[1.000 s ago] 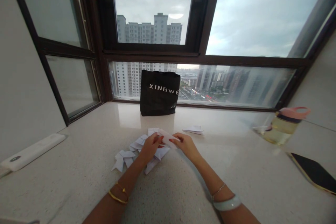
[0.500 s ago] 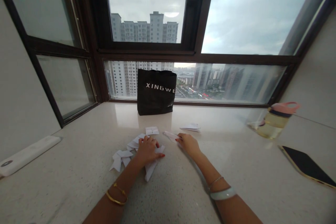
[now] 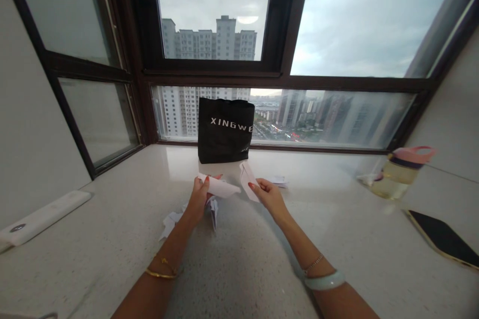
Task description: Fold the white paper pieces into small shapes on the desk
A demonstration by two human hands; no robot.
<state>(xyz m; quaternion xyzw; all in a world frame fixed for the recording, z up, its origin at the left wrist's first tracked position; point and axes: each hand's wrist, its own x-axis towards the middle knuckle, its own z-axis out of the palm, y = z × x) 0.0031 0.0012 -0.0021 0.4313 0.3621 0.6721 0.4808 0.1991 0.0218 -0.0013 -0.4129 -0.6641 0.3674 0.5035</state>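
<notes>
My left hand (image 3: pixel 198 199) is raised above the pale stone counter (image 3: pixel 243 259) and grips several white folded paper pieces (image 3: pixel 220 188), with more hanging below it. My right hand (image 3: pixel 270 196) pinches one white folded paper piece (image 3: pixel 247 179) and holds it upright beside the left hand's bundle. The two hands are a little apart. A few more folded paper pieces (image 3: pixel 170 222) lie on the counter to the left of my left hand, and one flat folded piece (image 3: pixel 279 180) lies behind my right hand.
A black bag (image 3: pixel 225 129) lettered XINGWE stands against the window. A bottle (image 3: pixel 396 172) with a pink lid sits at the right, a dark phone (image 3: pixel 443 237) nearer the right edge. A white power strip (image 3: pixel 41 218) lies at the left.
Both hands lifted off the counter. The left hand gathered up paper pieces from the pile, and the right hand raised its single piece upright.
</notes>
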